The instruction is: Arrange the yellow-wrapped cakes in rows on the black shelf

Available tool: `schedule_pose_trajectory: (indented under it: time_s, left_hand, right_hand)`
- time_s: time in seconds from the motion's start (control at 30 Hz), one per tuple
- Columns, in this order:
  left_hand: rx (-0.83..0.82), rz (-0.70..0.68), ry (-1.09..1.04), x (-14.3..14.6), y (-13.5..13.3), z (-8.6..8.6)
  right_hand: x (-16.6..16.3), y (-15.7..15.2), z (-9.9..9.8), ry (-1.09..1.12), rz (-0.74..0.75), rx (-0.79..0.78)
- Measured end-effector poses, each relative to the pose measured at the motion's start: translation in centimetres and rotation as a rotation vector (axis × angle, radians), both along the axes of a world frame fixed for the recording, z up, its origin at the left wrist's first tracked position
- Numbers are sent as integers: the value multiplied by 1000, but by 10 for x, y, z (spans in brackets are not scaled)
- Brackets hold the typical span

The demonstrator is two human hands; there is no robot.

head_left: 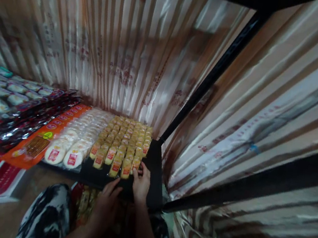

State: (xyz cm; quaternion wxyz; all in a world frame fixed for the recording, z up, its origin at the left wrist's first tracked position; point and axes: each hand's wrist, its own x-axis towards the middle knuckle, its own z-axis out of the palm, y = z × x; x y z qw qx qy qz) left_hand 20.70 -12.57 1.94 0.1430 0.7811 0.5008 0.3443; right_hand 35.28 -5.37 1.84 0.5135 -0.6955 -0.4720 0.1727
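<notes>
The left hand (107,202) reached toward the shelf (96,177) edge; its fingers' grip could not be told. Just beyond, the right hand (141,183) lay with fingers loosely spread, tips touching the front packets (125,146). Cakes (74,143) lay left of them.

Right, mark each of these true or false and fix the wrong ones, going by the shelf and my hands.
1. The right hand touches the front row of the yellow packets. True.
2. The round white packets lie to the right of the yellow packets. False: they lie to their left.
3. The left hand rests on the orange packets. False: it is at the front edge of the shelf, below the yellow packets.
4. A black post rises from the shelf's far right corner. True.
</notes>
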Motion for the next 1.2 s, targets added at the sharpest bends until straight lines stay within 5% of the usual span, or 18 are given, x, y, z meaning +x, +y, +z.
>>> schedule_pose_trajectory:
  time_s: [0.43, 0.67, 0.93, 1.2]
  left_hand:
    - [176, 122, 139, -3, 14, 1]
    - [158, 71, 291, 7, 14, -17]
    - [220, 97, 238, 18, 34, -32]
    - [106, 148, 182, 28, 44, -38]
  right_hand:
    - [-1, 6, -7, -179, 85, 34]
    - [1, 9, -10, -167, 120, 7]
    - [0, 7, -8, -153, 146, 3]
    - [-1, 6, -6, -238, 145, -19]
